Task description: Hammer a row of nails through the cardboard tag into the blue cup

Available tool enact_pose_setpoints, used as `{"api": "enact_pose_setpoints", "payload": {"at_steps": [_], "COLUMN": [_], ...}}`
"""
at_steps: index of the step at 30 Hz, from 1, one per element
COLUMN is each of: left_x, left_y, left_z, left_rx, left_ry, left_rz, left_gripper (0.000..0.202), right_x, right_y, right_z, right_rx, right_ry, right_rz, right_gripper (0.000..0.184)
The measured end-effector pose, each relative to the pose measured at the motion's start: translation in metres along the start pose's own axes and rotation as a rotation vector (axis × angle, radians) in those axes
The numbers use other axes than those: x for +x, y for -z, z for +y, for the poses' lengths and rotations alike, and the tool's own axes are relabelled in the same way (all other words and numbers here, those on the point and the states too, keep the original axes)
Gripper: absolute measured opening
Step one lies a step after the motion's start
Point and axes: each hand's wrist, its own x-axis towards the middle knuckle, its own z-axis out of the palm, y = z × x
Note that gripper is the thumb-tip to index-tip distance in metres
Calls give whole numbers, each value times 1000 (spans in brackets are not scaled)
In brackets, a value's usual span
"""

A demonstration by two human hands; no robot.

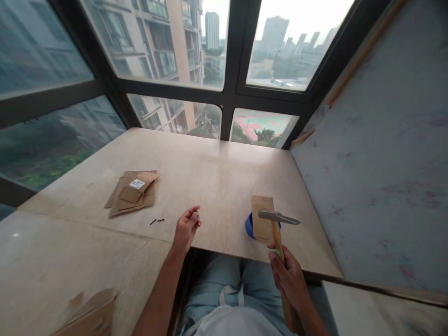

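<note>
My right hand (pixel 287 270) is wrapped round the wooden handle of a hammer (pixel 277 233). The metal head is raised and overlaps a piece of brown cardboard (pixel 261 205) in view. This cardboard lies on a blue ring-shaped thing (pixel 249 226), mostly hidden beneath it; small marks or bits show near its top edge. Over the table's front edge, my left hand (pixel 187 228) has its fingers curled into a pinch. Whatever is between the fingertips, if anything, is too small to make out. Two thin dark nails (pixel 157 221) lie on the table to the left of that hand.
A stack of flat brown cardboard (pixel 135 192) with a white label lies at the back left of the pale table (pixel 196 172). More cardboard (pixel 93 317) is at the lower left. Dark-framed windows (pixel 229 93) stand behind, and a patterned wall panel (pixel 378 163) rises on the right.
</note>
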Motion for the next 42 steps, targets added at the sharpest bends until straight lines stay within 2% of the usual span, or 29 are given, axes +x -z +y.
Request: {"api": "enact_pose_setpoints", "payload": {"at_steps": [2,4,7,10,14,18,22,32,42], "left_x": [-5,-8,-10,-10,-6,3,13,23,23], "left_y": [-35,-65,-101,-128,-151,-164,-169,-171,-170], "left_z": [5,8,10,6,-2,-13,-24,-41,-44], "left_rx": [-54,13,70,69,86,147,214,296,415], "left_ry": [78,90,116,144,122,50,-15,-58,-179], "left_rz": [-107,-168,-249,-316,-354,-381,-435,-476,-486], "left_gripper": [37,30,27,29,31,36,27,21,18], "right_x": [1,1,-1,-4,-8,-10,-8,-1,2], "right_y": [3,8,17,25,33,37,40,49,50], "right_z": [-2,-4,-7,-10,-8,-2,0,-1,5], "right_rx": [7,18,42,60,90,115,134,167,202], "right_ry": [22,44,61,41,-1,-36,-58,-70,-83], "right_rz": [38,84,138,183,228,250,256,241,222], "right_gripper": [56,52,49,52,54,56,54,52,48]}}
